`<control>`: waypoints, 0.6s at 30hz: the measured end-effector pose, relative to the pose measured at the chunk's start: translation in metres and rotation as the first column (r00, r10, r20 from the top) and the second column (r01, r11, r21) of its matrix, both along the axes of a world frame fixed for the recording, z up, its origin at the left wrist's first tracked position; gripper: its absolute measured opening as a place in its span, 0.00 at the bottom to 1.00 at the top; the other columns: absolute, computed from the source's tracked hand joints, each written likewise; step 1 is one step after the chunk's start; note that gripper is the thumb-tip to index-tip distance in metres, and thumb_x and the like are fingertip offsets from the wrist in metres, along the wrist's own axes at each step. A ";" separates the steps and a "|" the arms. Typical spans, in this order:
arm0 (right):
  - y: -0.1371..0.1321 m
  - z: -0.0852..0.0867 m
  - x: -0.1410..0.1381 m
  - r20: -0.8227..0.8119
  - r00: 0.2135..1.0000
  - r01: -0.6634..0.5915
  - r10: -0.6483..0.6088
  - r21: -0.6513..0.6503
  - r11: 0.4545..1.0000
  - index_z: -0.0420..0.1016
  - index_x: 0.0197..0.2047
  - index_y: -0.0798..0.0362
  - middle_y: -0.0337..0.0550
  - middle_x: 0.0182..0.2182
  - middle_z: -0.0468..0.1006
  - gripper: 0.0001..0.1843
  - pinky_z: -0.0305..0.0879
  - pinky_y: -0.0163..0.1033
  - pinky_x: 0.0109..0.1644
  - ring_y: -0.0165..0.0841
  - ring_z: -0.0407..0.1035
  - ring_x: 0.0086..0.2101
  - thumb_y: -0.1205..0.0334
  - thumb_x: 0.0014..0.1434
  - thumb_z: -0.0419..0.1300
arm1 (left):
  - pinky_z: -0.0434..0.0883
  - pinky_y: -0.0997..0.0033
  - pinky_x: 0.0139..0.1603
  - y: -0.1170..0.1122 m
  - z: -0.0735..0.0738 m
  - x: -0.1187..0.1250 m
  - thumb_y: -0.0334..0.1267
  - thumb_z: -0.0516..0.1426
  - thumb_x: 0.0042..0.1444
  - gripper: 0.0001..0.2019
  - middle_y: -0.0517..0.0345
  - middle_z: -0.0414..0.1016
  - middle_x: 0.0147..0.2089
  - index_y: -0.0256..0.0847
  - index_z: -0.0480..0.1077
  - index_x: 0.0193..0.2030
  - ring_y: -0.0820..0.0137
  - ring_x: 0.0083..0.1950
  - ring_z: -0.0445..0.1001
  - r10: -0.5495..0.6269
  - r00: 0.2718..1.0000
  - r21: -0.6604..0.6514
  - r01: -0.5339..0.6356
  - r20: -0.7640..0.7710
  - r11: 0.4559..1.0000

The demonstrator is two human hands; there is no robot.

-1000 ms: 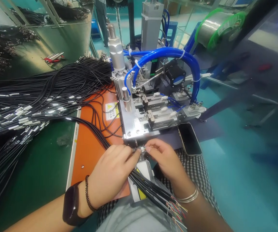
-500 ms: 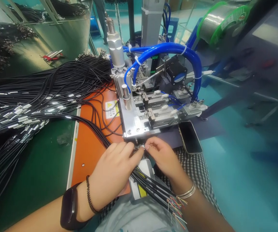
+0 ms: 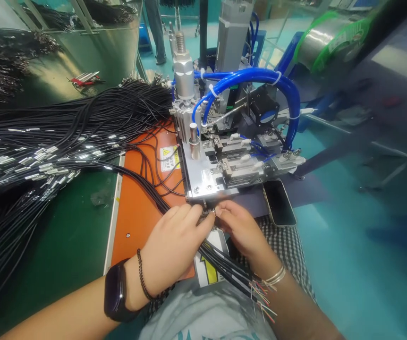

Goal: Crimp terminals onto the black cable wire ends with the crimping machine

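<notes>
My left hand (image 3: 178, 241) is closed over a bundle of black cables (image 3: 224, 263), whose stripped ends with thin coloured wires (image 3: 263, 295) hang toward my lap. Its thumb and index finger reach the front edge of a metal machine (image 3: 203, 177). Facing it, my right hand (image 3: 241, 226) pinches at the same spot, fingertips nearly touching the left thumb. A tiny shiny piece shows between the fingertips, too small to make out. Beneath the cables sits a white box with a yellow lightning mark (image 3: 208, 271).
A large heap of black cables (image 3: 83, 118) with silvery ends covers the left side. Blue hoses (image 3: 253, 75) arch over the machine on its orange base (image 3: 132, 217). A phone (image 3: 279, 203) lies at right, a wire spool (image 3: 331, 40) above. A person's leg (image 3: 156, 33) stands behind.
The whole view has shifted, so the machine and hands appear slightly farther right. Both hands stay together at the machine's front edge, with only slight finger movement.
</notes>
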State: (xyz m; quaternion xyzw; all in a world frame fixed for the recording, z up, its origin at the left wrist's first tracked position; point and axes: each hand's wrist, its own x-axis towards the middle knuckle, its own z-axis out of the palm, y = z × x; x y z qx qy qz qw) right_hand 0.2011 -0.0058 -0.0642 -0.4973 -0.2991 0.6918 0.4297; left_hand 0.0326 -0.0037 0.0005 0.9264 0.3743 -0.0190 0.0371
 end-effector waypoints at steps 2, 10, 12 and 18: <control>-0.002 0.003 0.001 0.061 0.998 -0.002 -0.001 0.049 0.999 0.72 0.38 0.54 0.34 0.25 0.67 0.12 0.49 0.32 0.26 0.24 0.55 0.24 0.57 0.52 0.61 | 0.68 0.60 0.39 0.000 -0.004 -0.004 0.25 0.50 0.56 0.18 0.52 0.67 0.42 0.39 0.64 0.53 0.62 0.40 0.64 0.004 0.999 0.014 -0.005 0.055 1.000; -0.003 0.007 0.007 0.263 0.964 0.017 -0.051 0.130 0.991 0.74 0.37 0.53 0.34 0.22 0.67 0.13 0.48 0.32 0.24 0.24 0.52 0.20 0.53 0.53 0.61 | 0.69 0.59 0.38 -0.001 -0.006 -0.013 0.24 0.50 0.56 0.09 0.53 0.67 0.38 0.37 0.67 0.41 0.62 0.39 0.66 0.052 0.995 0.023 -0.054 0.091 0.998; -0.003 0.008 0.007 0.305 0.952 -0.001 -0.034 0.112 0.994 0.74 0.37 0.53 0.34 0.22 0.67 0.13 0.49 0.32 0.24 0.24 0.52 0.20 0.52 0.53 0.61 | 0.69 0.59 0.40 -0.002 -0.005 -0.013 0.25 0.50 0.56 0.09 0.52 0.68 0.39 0.36 0.67 0.42 0.62 0.40 0.66 0.039 0.995 0.024 -0.042 0.093 0.999; -0.003 0.018 0.007 0.463 0.886 -0.043 -0.035 0.157 0.987 0.72 0.31 0.53 0.36 0.23 0.68 0.11 0.53 0.33 0.26 0.27 0.57 0.23 0.53 0.54 0.60 | 0.70 0.60 0.39 -0.001 -0.007 -0.012 0.27 0.49 0.58 0.09 0.50 0.68 0.39 0.35 0.67 0.42 0.62 0.39 0.66 0.010 0.993 0.077 -0.019 0.119 0.997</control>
